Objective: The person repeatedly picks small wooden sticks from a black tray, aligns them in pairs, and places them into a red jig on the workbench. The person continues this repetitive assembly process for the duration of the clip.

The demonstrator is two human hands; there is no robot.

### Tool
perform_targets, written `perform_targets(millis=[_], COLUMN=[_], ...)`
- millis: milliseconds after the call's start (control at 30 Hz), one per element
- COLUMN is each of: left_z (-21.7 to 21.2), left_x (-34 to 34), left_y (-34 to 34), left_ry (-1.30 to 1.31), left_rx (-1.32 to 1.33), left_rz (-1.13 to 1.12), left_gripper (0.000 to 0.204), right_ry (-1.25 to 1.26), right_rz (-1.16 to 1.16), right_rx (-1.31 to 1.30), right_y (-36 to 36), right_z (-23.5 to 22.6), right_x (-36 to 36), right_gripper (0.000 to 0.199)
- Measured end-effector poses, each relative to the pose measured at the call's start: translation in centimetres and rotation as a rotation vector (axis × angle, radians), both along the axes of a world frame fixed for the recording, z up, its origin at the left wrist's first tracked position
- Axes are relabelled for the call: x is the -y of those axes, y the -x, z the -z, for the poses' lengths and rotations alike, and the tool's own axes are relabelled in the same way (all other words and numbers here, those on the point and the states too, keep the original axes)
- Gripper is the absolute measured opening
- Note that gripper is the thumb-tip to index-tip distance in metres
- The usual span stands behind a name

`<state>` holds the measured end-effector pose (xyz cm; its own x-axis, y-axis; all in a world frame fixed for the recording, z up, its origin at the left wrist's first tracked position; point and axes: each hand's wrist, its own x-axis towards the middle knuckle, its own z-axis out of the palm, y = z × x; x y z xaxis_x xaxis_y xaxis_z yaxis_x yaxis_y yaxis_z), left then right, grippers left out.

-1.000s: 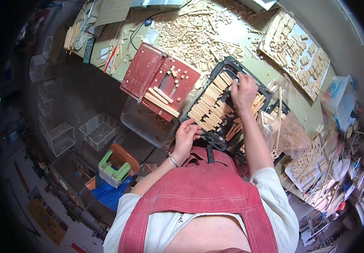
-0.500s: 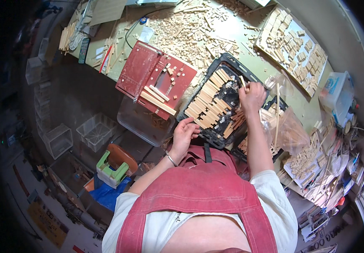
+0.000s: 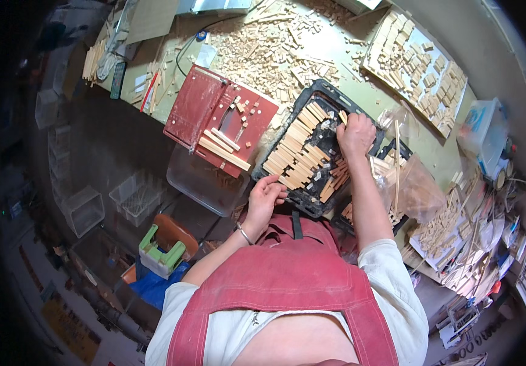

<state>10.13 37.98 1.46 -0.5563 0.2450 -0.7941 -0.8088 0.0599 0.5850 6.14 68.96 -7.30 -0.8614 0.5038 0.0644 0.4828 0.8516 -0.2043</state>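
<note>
A black plastic tray (image 3: 319, 85) lies at the table's near edge, with rows of pale wooden strips (image 3: 299, 143) in it. Several darker reddish-brown strips (image 3: 338, 174) lie at its right side. My right hand (image 3: 356, 135) is over the tray's right part, its fingers closed on a short pale wooden strip (image 3: 343, 116). By the tray's near left corner is my left hand (image 3: 265, 198), palm turned inward and fingers loosely bent apart. It holds nothing that I can see, and its fingertips are close to the strip ends.
Left of the tray stands a red table saw (image 3: 199, 100) with wooden strips (image 3: 223, 151) and small blocks on top. A heap of wooden offcuts (image 3: 269, 55) covers the table behind. At right are a board of blocks (image 3: 415, 67), a plastic bag (image 3: 418, 189) and a clear bin (image 3: 482, 131).
My right hand has shifted slightly left over the tray, still gripping the strip. My left hand stays by the near left corner. The whole view has moved a little.
</note>
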Motion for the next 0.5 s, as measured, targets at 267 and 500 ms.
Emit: perform_targets(millis=[267, 500], left_z=[-0.9, -2.4], left_x=[0.1, 1.4], left_y=[0.2, -0.3], left_ry=[-0.081, -0.111], left_rx=[-0.088, -0.144], left_rz=[0.055, 0.164], left_gripper=[0.034, 0.033], right_ry=[0.17, -0.025], right_rz=[0.091, 0.113], right_rx=[-0.164, -0.019], right_y=[-2.2, 0.2], right_z=[-1.4, -0.1], right_x=[1.2, 0.9], right_gripper=[0.019, 0.016])
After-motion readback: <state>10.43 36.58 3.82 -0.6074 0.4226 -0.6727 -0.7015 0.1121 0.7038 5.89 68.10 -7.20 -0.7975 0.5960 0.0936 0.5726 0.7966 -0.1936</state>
